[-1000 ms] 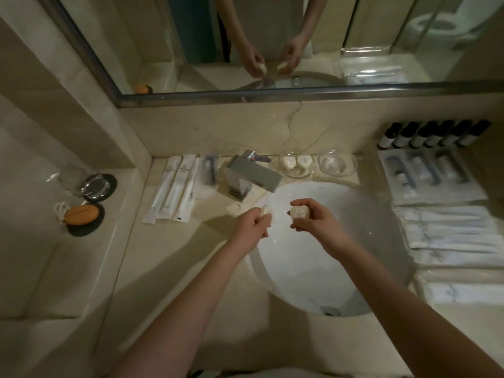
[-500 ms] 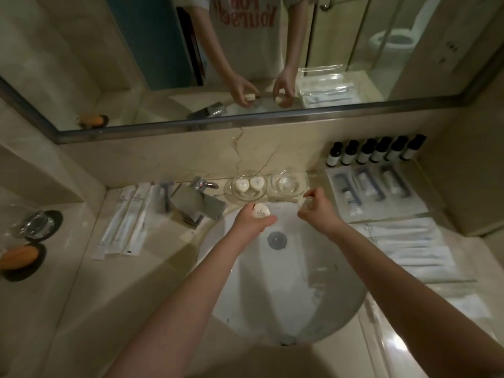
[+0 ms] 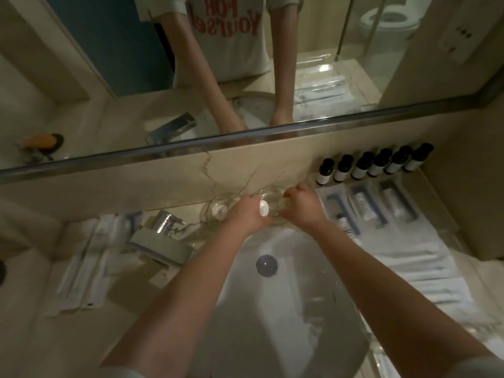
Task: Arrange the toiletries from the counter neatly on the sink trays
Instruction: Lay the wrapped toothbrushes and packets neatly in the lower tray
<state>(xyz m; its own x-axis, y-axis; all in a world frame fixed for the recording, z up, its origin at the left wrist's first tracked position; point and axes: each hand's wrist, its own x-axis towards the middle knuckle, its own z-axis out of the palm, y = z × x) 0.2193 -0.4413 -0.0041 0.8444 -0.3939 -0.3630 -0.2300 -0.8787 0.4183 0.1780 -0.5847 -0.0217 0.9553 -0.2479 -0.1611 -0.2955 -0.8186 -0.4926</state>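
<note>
Two clear glass dishes stand behind the sink by the wall. The left dish (image 3: pixel 211 205) holds a white round soap (image 3: pixel 219 211). My left hand (image 3: pixel 245 215) reaches over the gap between the dishes and pinches a small white round soap (image 3: pixel 264 208) at the near edge of the right dish (image 3: pixel 270 193). My right hand (image 3: pixel 304 205) is at that dish's right rim, its fingers curled round a second small pale soap (image 3: pixel 285 205), which is mostly hidden.
A chrome faucet (image 3: pixel 163 241) stands left of the white basin (image 3: pixel 272 309). Wrapped toothbrush packets (image 3: pixel 81 268) lie on the left counter. Several dark bottles (image 3: pixel 373 165) line the wall at right, above a tray of wrapped packets (image 3: pixel 381 205).
Both hands have moved forward from over the basin to the right glass dish, each carrying its soap. The camera has swung up and to the right.
</note>
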